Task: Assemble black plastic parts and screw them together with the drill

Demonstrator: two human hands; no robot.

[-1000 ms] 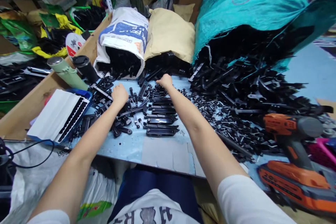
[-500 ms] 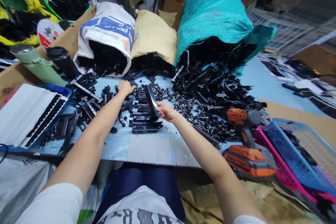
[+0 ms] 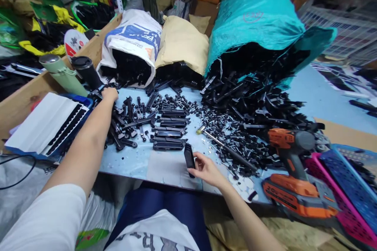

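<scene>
Plastic, weave, wood
I see a glossy black plastic part, a woven teal sack far right, rough wooden board left.

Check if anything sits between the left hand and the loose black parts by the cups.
Nothing visible does. The left hand lies right on the loose parts, beside the black cup. The right hand, apart from them, holds one black part near the table's front edge.

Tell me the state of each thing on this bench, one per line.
Right hand, closed on black part.
Left hand, on loose parts, grasp unclear.
Teal sack, open, black pieces spilling out.
White sack, open.
Drill, standing on its battery, untouched.
Tumbler, lid on.
</scene>
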